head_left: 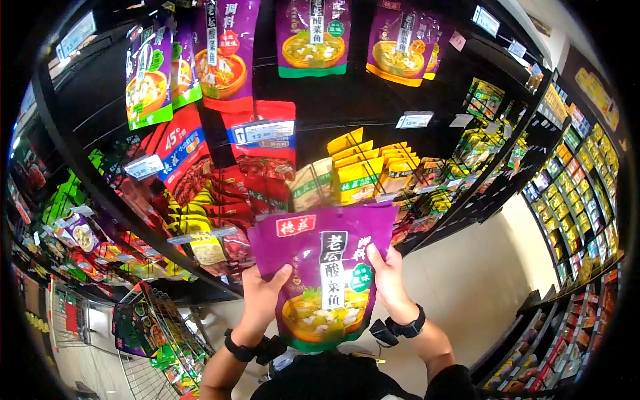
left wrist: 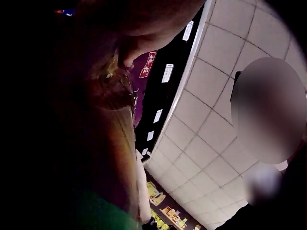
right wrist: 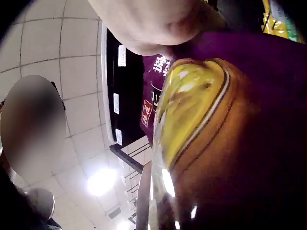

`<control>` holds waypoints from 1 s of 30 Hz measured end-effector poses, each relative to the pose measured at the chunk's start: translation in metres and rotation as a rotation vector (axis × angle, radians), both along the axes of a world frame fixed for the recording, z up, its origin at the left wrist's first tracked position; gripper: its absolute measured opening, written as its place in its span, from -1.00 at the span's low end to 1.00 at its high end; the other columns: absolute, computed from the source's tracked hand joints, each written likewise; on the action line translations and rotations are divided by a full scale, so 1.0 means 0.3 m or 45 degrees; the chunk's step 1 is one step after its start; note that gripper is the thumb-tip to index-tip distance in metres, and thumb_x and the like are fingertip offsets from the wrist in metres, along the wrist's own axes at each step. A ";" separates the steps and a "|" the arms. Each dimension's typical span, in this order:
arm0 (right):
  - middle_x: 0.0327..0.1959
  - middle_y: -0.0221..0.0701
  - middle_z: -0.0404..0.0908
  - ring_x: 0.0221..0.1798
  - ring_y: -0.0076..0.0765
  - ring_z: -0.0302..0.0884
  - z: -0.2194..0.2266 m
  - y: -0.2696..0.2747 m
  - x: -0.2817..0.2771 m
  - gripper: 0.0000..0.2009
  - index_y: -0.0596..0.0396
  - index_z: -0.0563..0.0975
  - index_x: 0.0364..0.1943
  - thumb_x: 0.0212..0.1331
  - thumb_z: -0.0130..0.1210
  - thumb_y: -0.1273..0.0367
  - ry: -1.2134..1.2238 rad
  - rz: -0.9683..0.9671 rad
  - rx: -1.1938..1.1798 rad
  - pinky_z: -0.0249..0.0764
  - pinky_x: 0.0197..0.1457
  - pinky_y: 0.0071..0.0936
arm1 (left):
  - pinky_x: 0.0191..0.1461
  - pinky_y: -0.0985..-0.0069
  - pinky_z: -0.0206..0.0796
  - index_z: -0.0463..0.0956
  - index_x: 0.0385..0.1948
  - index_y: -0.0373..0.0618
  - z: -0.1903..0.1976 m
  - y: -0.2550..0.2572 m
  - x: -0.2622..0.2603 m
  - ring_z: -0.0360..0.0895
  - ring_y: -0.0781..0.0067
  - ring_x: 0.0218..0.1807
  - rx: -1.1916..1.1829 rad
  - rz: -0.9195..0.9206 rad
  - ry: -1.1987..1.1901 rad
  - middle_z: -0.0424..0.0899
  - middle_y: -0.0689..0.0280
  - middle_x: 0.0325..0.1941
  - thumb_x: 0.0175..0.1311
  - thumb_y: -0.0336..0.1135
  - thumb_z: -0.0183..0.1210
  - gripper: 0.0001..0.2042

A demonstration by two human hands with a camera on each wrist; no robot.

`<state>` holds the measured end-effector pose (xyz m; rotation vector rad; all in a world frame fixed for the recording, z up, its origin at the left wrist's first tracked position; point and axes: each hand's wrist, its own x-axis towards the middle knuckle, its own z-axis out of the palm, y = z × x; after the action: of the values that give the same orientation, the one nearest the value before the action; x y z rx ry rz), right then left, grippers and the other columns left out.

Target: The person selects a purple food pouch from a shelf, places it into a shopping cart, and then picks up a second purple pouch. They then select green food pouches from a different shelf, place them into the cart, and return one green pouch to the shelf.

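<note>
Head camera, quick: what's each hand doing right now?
Left hand: holding one side of the purple pouch, thumb on its front.
Right hand: holding the pouch's other side.

Before you, the seasoning pouch (head_left: pixel 330 250) sits between your left fingers (head_left: pixel 281 277) and right fingers (head_left: pixel 380 258), in front of a shelf rack (head_left: pixel 320 100). Behind its top edge, sachets (head_left: pixel 360 175) stand in a row on the rack; higher up, more pouches (head_left: pixel 313 40) stand side by side. To your lower left is a shopping cart (head_left: pixel 175 327) with packets (head_left: pixel 141 320) in it. Floor (head_left: pixel 460 280) lies right of the pouch, with stocked shelves (head_left: pixel 583 207) beyond.
</note>
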<state>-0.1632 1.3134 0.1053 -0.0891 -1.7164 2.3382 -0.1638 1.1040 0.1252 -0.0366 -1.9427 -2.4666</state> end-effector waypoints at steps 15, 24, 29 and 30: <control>-0.33 -0.40 0.56 -0.36 -0.50 0.51 -0.088 0.352 0.020 -0.82 0.14 0.45 -0.26 0.16 -0.03 0.33 -0.009 -0.052 -0.557 0.45 -0.24 -0.54 | -0.58 0.61 0.02 0.34 -0.63 -0.29 0.024 0.337 0.020 0.11 0.72 -0.60 -0.394 -0.064 0.109 0.29 0.48 -0.72 0.26 -0.31 -0.07 -0.71; -0.35 -0.48 0.50 -0.33 -0.61 0.39 -0.062 0.470 0.049 -0.82 0.18 0.43 -0.27 0.21 -0.10 0.35 0.327 -0.481 -0.102 0.32 -0.21 -0.62 | -0.58 0.54 0.09 0.37 -0.58 -0.31 0.100 0.517 0.030 0.14 0.54 -0.67 -0.580 0.334 0.499 0.26 0.20 -0.76 0.20 -0.34 -0.01 -0.77; -0.38 -0.53 0.49 -0.35 -0.66 0.34 -0.016 0.526 0.055 -0.84 0.21 0.47 -0.33 0.18 -0.06 0.37 0.356 -0.417 0.059 0.29 -0.25 -0.63 | -0.55 0.56 0.13 0.41 -0.50 -0.33 0.147 0.523 -0.020 0.22 0.56 -0.65 -0.521 0.322 0.572 0.33 0.21 -0.72 0.21 -0.34 -0.03 -0.79; -0.40 -0.54 0.48 -0.36 -0.68 0.31 -0.007 0.536 0.054 -0.84 0.21 0.47 -0.35 0.18 -0.05 0.38 0.335 -0.400 0.099 0.28 -0.26 -0.64 | -0.54 0.57 0.14 0.42 -0.49 -0.33 0.177 0.518 -0.025 0.23 0.57 -0.64 -0.510 0.275 0.575 0.35 0.22 -0.71 0.22 -0.32 -0.03 -0.78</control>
<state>-0.1470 1.4742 0.1032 -0.0324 -1.5381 1.9597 -0.1711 1.2594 0.1783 -0.3316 -2.0552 -1.7188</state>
